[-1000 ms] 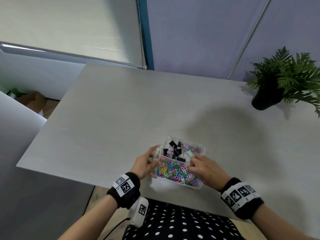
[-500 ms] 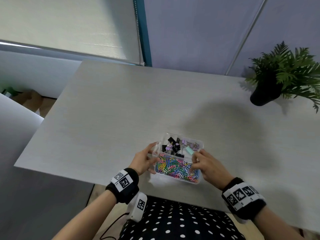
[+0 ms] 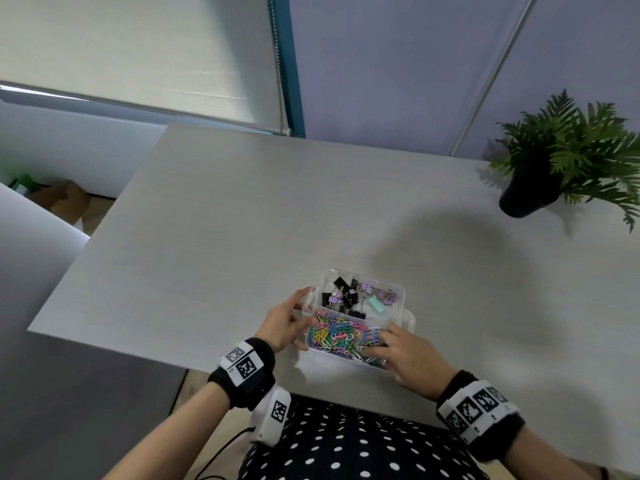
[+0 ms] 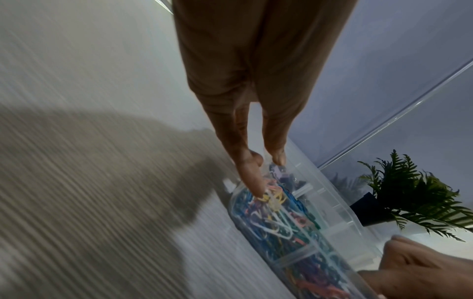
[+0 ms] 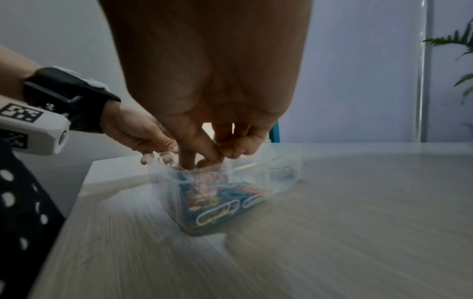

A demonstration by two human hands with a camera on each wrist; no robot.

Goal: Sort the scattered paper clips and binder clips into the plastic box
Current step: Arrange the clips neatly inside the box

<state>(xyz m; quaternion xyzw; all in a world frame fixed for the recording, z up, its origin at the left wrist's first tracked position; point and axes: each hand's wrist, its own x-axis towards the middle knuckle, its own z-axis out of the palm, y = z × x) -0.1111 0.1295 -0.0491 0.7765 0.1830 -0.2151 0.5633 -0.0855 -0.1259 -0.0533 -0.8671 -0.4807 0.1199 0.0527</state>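
One left hand (image 3: 284, 322) at the left end of the plastic box (image 3: 408, 318): its fingers (image 4: 252, 178) run straight along the box's left wall, thumb at the far corner, so that grip is open and pressing, not wrapped round anything. One clear plastic box, two compartments, sits on the desk (image 3: 214, 237) near the front edge, in front of the person. Near compartment: a heap of coloured paper clips (image 3: 341, 337), pink, blue, green, yellow, white, far too many and too tangled to count. Far compartment: binder clips (image 3: 356, 297); I make out roughly five black, about four purple and one mint green, but they overlap, so the count is approximate. One right hand (image 3: 407, 353) at the right end of the near compartment, fingers (image 5: 194, 153) curled down into the paper clips; the right wrist view is blurred there, so I cannot tell whether that grip actually pinches a clip or just touches the heap. No clips visible loose on the desk. Two wrist bands with black and white markers, one per wrist, plus one white camera module (image 3: 272, 419) under the left wrist. One potted plant (image 3: 561, 157) in a black pot at the far right of the desk, well apart from the box.
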